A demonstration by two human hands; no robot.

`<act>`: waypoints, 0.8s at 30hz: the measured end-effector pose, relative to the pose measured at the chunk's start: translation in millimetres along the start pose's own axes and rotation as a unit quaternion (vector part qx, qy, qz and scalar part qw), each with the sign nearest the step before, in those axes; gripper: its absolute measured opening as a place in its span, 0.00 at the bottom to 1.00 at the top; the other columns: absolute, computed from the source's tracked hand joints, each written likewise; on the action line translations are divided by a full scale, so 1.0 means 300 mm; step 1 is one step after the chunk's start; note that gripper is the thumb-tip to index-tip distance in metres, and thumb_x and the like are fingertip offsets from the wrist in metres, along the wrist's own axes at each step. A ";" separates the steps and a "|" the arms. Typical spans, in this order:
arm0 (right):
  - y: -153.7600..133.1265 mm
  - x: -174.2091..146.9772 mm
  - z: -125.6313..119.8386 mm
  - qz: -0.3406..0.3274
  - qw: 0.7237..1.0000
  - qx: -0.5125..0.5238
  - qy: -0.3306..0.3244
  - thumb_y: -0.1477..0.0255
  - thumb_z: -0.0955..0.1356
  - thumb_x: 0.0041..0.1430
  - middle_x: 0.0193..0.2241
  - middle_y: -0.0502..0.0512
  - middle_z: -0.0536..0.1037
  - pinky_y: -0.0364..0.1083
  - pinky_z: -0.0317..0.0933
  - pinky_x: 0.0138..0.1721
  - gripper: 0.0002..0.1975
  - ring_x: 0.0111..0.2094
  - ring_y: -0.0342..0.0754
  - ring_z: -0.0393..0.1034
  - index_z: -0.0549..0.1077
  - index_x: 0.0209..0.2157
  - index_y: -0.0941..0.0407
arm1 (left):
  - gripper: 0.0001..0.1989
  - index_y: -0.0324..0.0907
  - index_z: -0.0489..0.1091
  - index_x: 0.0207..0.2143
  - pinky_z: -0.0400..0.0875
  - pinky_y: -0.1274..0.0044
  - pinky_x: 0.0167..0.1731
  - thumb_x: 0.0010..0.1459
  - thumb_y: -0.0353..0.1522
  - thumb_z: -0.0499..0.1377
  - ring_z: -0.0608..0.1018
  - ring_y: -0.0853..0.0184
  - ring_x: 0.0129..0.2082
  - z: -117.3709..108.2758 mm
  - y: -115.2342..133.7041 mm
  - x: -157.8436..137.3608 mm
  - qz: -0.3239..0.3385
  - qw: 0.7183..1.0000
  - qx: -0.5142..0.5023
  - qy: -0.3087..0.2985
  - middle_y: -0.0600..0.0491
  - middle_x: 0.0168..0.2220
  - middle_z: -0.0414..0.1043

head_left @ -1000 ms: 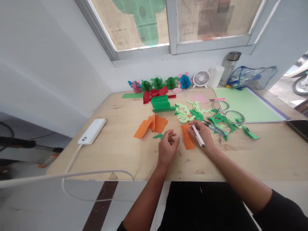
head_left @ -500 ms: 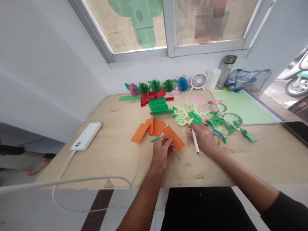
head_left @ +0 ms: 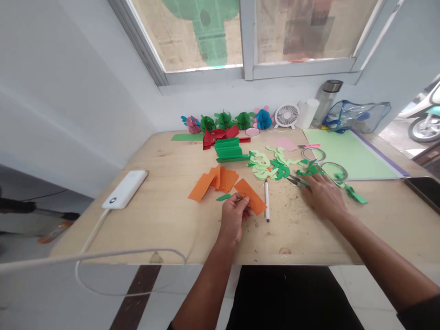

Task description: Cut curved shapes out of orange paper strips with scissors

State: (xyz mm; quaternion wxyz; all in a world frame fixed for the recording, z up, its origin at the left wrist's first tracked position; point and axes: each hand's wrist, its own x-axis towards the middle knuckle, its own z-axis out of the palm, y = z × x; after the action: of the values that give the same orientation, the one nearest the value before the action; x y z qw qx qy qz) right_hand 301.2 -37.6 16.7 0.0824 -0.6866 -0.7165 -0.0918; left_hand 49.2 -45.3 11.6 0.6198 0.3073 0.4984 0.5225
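My left hand (head_left: pixel 235 213) pinches an orange paper strip (head_left: pixel 250 196) with faint lines on it, held just above the table. On the table to its right lies a white marker (head_left: pixel 267 201) with a dark tip. My right hand (head_left: pixel 323 195) is over a pair of scissors (head_left: pixel 298 181), fingers stretched forward and thumb apart; it covers the handles, and only the blades show. Green paper scraps (head_left: pixel 311 168) lie under and around its fingertips. Folded orange paper (head_left: pixel 220 178) and a small green leaf-shaped piece (head_left: pixel 223 197) sit left of the strip.
Light green cut-outs (head_left: pixel 261 165), folded green paper (head_left: pixel 227 150) and red paper (head_left: pixel 220 136) lie mid-table. Paper pompom figures (head_left: pixel 225 120), a small fan (head_left: pixel 287 115) and a bottle (head_left: pixel 326 103) line the wall. A power bank (head_left: pixel 125 189) with a cable is left, a phone (head_left: pixel 424 190) right.
My right hand has let go of the marker, which now lies beside the orange strip, and has moved right over the scissors. My left hand keeps its hold on the strip.
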 end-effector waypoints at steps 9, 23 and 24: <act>0.049 0.041 0.032 0.020 0.999 -0.019 -0.038 0.64 0.65 0.55 0.27 0.59 0.78 0.53 0.53 0.37 0.11 0.33 0.57 0.69 0.77 0.34 0.54 | 0.10 0.39 0.67 0.25 0.57 0.83 0.16 0.41 0.35 0.64 0.67 0.75 0.14 0.012 -0.004 -0.016 -0.005 1.000 0.009 -0.010 0.58 0.15 0.67; -0.119 -0.140 -0.103 0.102 0.916 0.351 0.163 0.63 0.64 0.60 0.38 0.60 0.78 0.54 0.60 0.40 0.11 0.41 0.57 0.71 0.73 0.30 0.53 | 0.12 0.39 0.67 0.26 0.62 0.81 0.19 0.38 0.34 0.65 0.70 0.74 0.17 0.047 -0.003 -0.044 0.003 0.997 -0.071 0.041 0.56 0.21 0.70; -0.151 -0.147 -0.116 0.139 0.880 0.442 0.105 0.60 0.64 0.60 0.32 0.58 0.78 0.51 0.62 0.34 0.12 0.34 0.54 0.72 0.72 0.30 0.53 | 0.13 0.39 0.67 0.26 0.62 0.81 0.20 0.38 0.35 0.65 0.70 0.75 0.18 0.052 -0.001 -0.048 0.005 0.996 -0.076 0.044 0.56 0.22 0.71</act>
State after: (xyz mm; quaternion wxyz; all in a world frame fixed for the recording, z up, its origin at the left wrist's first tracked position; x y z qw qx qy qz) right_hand 257.5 -90.8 38.8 0.4635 -0.6579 -0.5671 0.1753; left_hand 64.6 -57.1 20.5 0.6165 0.2385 0.4821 0.5750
